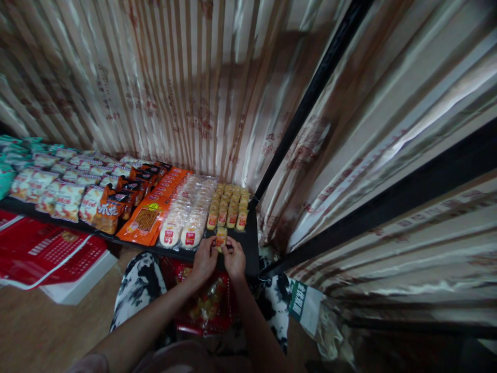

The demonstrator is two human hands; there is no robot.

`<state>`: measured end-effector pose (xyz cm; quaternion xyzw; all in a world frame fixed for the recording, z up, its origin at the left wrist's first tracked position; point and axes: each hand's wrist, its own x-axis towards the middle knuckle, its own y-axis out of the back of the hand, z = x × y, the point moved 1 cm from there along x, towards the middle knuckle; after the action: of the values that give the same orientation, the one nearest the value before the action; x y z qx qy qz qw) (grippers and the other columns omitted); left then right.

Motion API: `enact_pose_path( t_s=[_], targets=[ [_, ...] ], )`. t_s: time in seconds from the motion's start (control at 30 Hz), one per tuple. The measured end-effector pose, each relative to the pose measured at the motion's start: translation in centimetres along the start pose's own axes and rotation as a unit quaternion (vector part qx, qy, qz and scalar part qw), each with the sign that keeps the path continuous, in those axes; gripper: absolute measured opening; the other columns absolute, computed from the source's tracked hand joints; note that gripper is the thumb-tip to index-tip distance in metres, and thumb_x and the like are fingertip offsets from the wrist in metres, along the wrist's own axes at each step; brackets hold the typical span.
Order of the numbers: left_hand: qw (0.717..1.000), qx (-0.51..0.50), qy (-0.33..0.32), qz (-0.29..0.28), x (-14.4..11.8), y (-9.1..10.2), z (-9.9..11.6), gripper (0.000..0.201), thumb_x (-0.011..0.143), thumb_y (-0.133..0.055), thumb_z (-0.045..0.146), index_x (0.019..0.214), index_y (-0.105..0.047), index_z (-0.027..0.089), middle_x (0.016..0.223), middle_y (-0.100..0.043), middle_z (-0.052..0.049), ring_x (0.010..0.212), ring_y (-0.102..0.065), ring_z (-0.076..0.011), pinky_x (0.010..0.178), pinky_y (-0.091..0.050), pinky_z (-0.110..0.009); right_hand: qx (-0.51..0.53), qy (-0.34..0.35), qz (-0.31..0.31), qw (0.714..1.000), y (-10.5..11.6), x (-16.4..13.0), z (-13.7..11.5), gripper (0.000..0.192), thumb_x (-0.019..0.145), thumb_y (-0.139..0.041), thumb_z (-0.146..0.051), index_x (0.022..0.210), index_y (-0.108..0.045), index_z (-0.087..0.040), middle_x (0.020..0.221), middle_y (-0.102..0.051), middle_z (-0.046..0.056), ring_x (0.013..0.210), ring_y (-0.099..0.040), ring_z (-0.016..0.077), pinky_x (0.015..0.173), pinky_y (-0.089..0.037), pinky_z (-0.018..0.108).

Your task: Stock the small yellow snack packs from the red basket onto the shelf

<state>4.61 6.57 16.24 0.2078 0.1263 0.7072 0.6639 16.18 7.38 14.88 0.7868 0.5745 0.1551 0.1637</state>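
Observation:
Between both hands, at the front edge of a black shelf (pixel 249 243), I hold a small yellow snack packet (pixel 221 239) upright. My left hand (pixel 206 256) pinches its left side, and my right hand (pixel 234 257) grips its right side. Just behind it stand rows of matching yellow packets (pixel 232 215), the front ones with red labels. To their left lie rows of clear-wrapped round white crackers (pixel 193 234) with red labels. My fingertips partly cover the held packet.
Orange snack bags (pixel 145 220), brown-orange bags (pixel 106 211) and white packs (pixel 68 199) line the shelf leftward. Below are a red-and-white box (pixel 58 254) and a red basket (pixel 205 321) with wrapped items. Black poles (pixel 306 109) and striped curtains (pixel 194 88) enclose the right and back.

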Motion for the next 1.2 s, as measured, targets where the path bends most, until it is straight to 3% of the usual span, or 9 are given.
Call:
enact_pose_path(
  t_s=[0.4,0.77,1.03,1.2],
  targets=[
    [1.0,0.009,-0.022,-0.003,1.6,-1.3,-0.4,0.033,0.079,-0.04,0.011,0.104,-0.059,0.017,0.105,-0.054,-0.008,0.103,-0.052,-0.0172,0.098,-0.04,-0.037,-0.024,-0.003,0.018,1.0,-1.3,2.2,1.0,0.035,0.076,-0.049,-0.037,0.106,-0.061,-0.024,0.095,-0.061,0.003,0.066,-0.058,0.0134,0.068,-0.047,0.027],
    [1.0,-0.01,-0.007,-0.015,2.7,-1.4,0.0,0.034,0.077,-0.043,0.013,0.107,-0.059,0.016,0.119,-0.052,-0.009,0.112,-0.049,-0.0186,0.104,-0.035,-0.037,-0.009,0.0,0.021,1.0,-2.3,3.9,0.8,0.037,0.077,-0.048,-0.035,0.108,-0.059,-0.02,0.1,-0.059,0.007,0.064,-0.058,0.0128,0.068,-0.047,0.027],
    [0.999,0.017,-0.014,-0.042,3.2,-1.2,0.2,0.035,0.079,-0.041,0.014,0.11,-0.058,0.013,0.127,-0.049,-0.012,0.12,-0.045,-0.0205,0.107,-0.032,-0.039,-0.044,0.025,0.038,0.998,-2.7,4.8,0.8,0.037,0.079,-0.046,-0.031,0.11,-0.059,-0.017,0.101,-0.06,0.009,0.084,-0.059,0.0173,0.078,-0.046,0.029],
    [0.998,0.039,-0.027,-0.042,3.2,-1.1,0.5,0.034,0.081,-0.039,0.016,0.11,-0.058,0.014,0.126,-0.051,-0.011,0.121,-0.045,-0.0203,0.106,-0.033,-0.039,-0.038,0.042,0.052,0.997,-2.6,4.9,0.9,0.034,0.078,-0.047,-0.029,0.107,-0.061,-0.018,0.097,-0.062,0.007,0.078,-0.06,0.0154,0.074,-0.047,0.027]
  ],
)
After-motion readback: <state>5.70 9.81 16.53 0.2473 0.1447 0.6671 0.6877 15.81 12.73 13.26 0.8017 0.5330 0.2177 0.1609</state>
